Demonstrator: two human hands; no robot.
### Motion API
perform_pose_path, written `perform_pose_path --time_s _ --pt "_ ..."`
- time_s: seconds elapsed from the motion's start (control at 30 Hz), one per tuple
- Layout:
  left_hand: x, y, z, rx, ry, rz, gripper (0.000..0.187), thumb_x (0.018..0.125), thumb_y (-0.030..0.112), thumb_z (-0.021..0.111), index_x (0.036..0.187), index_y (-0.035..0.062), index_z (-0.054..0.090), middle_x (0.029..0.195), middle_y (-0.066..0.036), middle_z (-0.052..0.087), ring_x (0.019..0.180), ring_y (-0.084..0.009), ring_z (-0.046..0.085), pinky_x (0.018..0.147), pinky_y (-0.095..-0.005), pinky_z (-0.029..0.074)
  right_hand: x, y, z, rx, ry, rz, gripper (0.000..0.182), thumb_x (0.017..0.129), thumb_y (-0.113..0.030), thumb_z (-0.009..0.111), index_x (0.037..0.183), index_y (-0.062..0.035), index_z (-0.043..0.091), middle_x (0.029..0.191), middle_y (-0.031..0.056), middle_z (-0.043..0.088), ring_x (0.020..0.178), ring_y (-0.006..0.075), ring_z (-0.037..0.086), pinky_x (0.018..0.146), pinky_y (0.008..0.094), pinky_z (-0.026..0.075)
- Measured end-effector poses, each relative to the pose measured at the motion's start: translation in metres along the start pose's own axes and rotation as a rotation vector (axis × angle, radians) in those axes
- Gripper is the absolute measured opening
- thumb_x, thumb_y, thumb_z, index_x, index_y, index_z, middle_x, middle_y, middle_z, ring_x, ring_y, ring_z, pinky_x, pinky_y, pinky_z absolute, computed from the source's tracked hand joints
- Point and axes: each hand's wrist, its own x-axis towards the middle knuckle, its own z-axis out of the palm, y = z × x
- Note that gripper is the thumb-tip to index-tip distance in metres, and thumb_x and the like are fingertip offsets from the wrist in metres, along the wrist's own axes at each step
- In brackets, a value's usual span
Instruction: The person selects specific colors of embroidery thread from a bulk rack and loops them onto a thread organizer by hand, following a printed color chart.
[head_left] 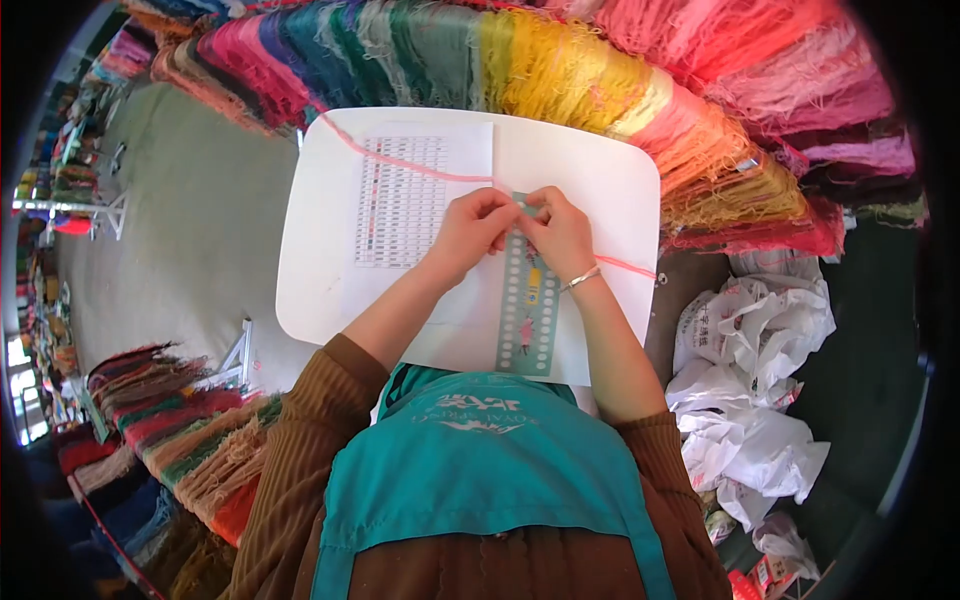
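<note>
A pale green thread card (512,300) with holes along both long edges lies upright on a small white table. Yellow thread (533,285) and pink thread (526,335) are fastened down its middle. My left hand (472,232) and my right hand (562,232) meet over the card's upper end, fingertips pinched together. A long pink strand of embroidery thread (420,168) runs in from the upper left to my fingers and comes out beyond my right wrist. My fingers hide the exact spot where they hold it. A printed sheet (400,205) lies left of the card.
The white table (315,260) stands before my teal apron (480,450). Hanks of coloured thread (560,65) hang in a curve along its far side. More hanks (210,440) hang at lower left. White plastic bags (745,390) are piled on the right.
</note>
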Motion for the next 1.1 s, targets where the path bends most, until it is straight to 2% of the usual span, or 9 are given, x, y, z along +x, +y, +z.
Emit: perform_pose_path --time_s 0.17,0.33,0.5,0.63,0.7,0.73,0.8,0.9,1.1 --pt "-0.001 0.0 0.002 -0.037 -0.243 -0.041 0.02 0.098 0.022 0.06 0.09 0.0056 0.069 0.067 0.0 0.06 0.054 -0.0068 0.052 0.05 -0.0219 0.041 0.007 0.009 -0.001 0.062 -0.069 0.039 0.027 0.086 -0.025 0.075 0.099 -0.0057 0.061 0.069 0.0067 0.067 0.062 0.0176 0.066 0.056 0.0317 0.05" --pt "0.013 -0.004 0.008 -0.009 -0.066 -0.044 0.023 0.095 0.025 0.061 0.085 0.0054 0.069 0.062 -0.004 0.061 0.049 -0.01 0.054 0.046 -0.0255 0.044 0.017 0.021 -0.004 0.492 -0.096 0.132 0.03 0.091 -0.026 0.072 0.106 -0.0033 0.061 0.074 0.004 0.068 0.064 0.0084 0.06 0.056 0.0242 0.046" --pt "0.019 -0.01 0.013 0.849 -0.003 0.413 0.019 0.091 0.019 0.06 0.086 0.0019 0.067 0.069 -0.009 0.067 0.065 -0.0202 0.066 0.06 -0.0392 0.051 0.01 0.015 -0.012 0.505 -0.159 0.077 0.03 0.094 -0.027 0.069 0.111 -0.0038 0.061 0.07 0.0014 0.063 0.063 0.0062 0.056 0.056 0.0218 0.042" --pt "0.018 -0.003 0.017 0.891 0.009 0.33 0.02 0.089 0.02 0.059 0.086 0.0015 0.066 0.077 -0.014 0.069 0.074 -0.0229 0.069 0.066 -0.0425 0.051 0.009 0.014 -0.01 0.573 -0.186 0.089 0.029 0.097 -0.027 0.065 0.114 -0.0049 0.061 0.067 -0.0007 0.059 0.06 0.0059 0.053 0.055 0.022 0.041" --pt "0.019 -0.001 0.015 0.291 -0.05 0.141 0.019 0.094 0.02 0.058 0.085 0.0043 0.063 0.068 -0.001 0.058 0.062 -0.012 0.055 0.054 -0.0262 0.043 0.012 0.014 -0.011 0.56 -0.166 0.097 0.027 0.098 -0.028 0.064 0.112 -0.0048 0.061 0.067 -0.0002 0.06 0.06 0.0064 0.054 0.055 0.0223 0.042" --pt "0.018 -0.001 0.01 0.292 -0.048 0.14 0.019 0.094 0.02 0.058 0.085 0.0043 0.063 0.068 -0.001 0.058 0.062 -0.012 0.055 0.054 -0.0262 0.043 0.012 0.015 -0.011 0.547 -0.142 0.108 0.027 0.099 -0.029 0.062 0.11 -0.0048 0.061 0.067 0.0002 0.061 0.06 0.007 0.054 0.055 0.0227 0.042" --pt "0.007 0.012 -0.01 -0.395 -0.095 -0.218 0.018 0.093 0.018 0.059 0.077 0.0087 0.057 0.066 0.003 0.048 0.055 -0.0086 0.044 0.049 -0.0238 0.034 0.011 0.011 -0.01 0.529 -0.138 0.108 0.027 0.098 -0.03 0.062 0.107 -0.0048 0.061 0.067 0.0008 0.061 0.06 0.0077 0.055 0.055 0.023 0.042" --pt "-0.011 0.022 -0.06 -0.781 -0.224 -0.361 0.026 0.095 0.019 0.058 0.072 0.0151 0.046 0.064 0.007 0.033 0.051 -0.0053 0.029 0.043 -0.0209 0.024 0.012 0.012 -0.009 0.457 -0.135 0.106 0.025 0.097 -0.028 0.062 0.103 -0.0045 0.059 0.068 0.0022 0.063 0.061 0.0087 0.058 0.056 0.0234 0.043" --pt "-0.039 0.089 -0.211 -0.841 0.017 -0.087 0.025 0.094 0.011 0.052 0.073 0.0148 0.04 0.063 0.007 0.029 0.051 -0.0049 0.027 0.04 -0.0203 0.021 0.012 0.01 -0.01 0.388 -0.153 0.101 0.021 0.093 -0.02 0.063 0.105 -0.0038 0.056 0.069 0.0042 0.066 0.061 0.0101 0.059 0.055 0.0247 0.044"
